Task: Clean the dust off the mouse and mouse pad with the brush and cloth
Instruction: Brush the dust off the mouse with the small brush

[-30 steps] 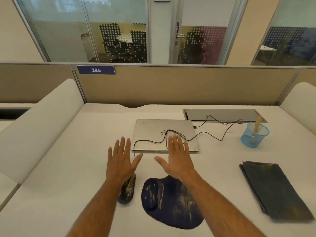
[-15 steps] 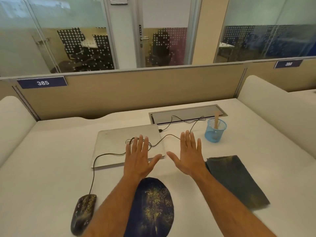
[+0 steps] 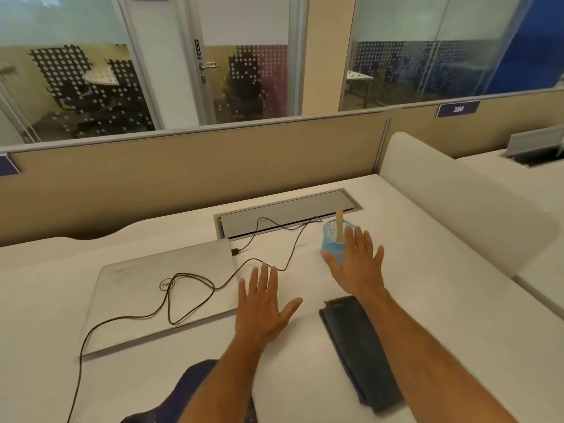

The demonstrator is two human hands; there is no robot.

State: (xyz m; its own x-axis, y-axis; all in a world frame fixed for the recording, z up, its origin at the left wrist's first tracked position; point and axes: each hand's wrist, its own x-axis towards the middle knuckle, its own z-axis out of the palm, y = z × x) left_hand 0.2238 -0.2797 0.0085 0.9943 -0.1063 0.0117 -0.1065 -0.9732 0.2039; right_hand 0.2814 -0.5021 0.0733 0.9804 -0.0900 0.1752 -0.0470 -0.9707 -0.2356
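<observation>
Over the table (image 3: 427, 300), both hands flat, fingers spread: right hand (image 3: 360, 267) at cup (image 3: 331, 244), left hand (image 3: 262, 306) near laptop (image 3: 152, 300).

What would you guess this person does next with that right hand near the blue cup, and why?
Probably the right hand curls round the wooden handle standing in the blue mesh cup and lifts it out. The hand is open and empty just before the cup, and the cloth lies untouched, so neither cleaning tool is in hand yet.
</observation>
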